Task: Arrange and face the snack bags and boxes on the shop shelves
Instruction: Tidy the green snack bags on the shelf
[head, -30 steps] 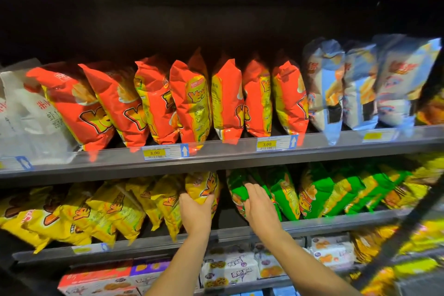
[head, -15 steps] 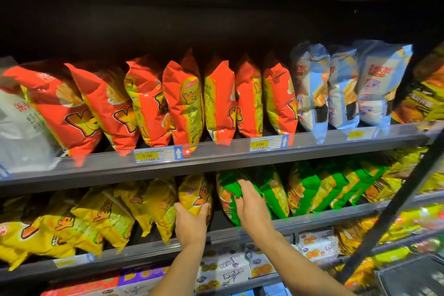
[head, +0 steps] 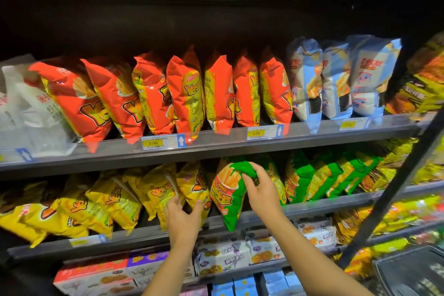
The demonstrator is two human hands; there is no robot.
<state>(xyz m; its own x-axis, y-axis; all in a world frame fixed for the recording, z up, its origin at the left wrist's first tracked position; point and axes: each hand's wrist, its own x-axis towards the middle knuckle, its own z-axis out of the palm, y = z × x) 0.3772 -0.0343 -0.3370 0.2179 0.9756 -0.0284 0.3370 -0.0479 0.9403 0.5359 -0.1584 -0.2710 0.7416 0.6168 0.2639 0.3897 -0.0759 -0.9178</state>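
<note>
On the middle shelf (head: 264, 216), my right hand (head: 260, 190) grips the upper part of a green snack bag (head: 228, 196), which stands tilted with its front partly facing out. My left hand (head: 183, 216) is just left of it, fingers spread and touching the rightmost yellow snack bag (head: 194, 185). Several more yellow bags (head: 96, 206) lean to the left along this shelf, and several green bags (head: 319, 175) stand to the right.
The upper shelf (head: 216, 144) holds red-orange bags (head: 149, 94), white bags (head: 21, 108) at left and pale blue bags (head: 336, 79) at right. Biscuit boxes and packs (head: 223, 257) fill the lower shelves. A dark diagonal bar (head: 389, 180) and a basket (head: 413, 271) are at the right.
My right hand has pulled the green bag forward and turned it, so its front now shows. My left hand has loosened from the yellow bag and spread its fingers.
</note>
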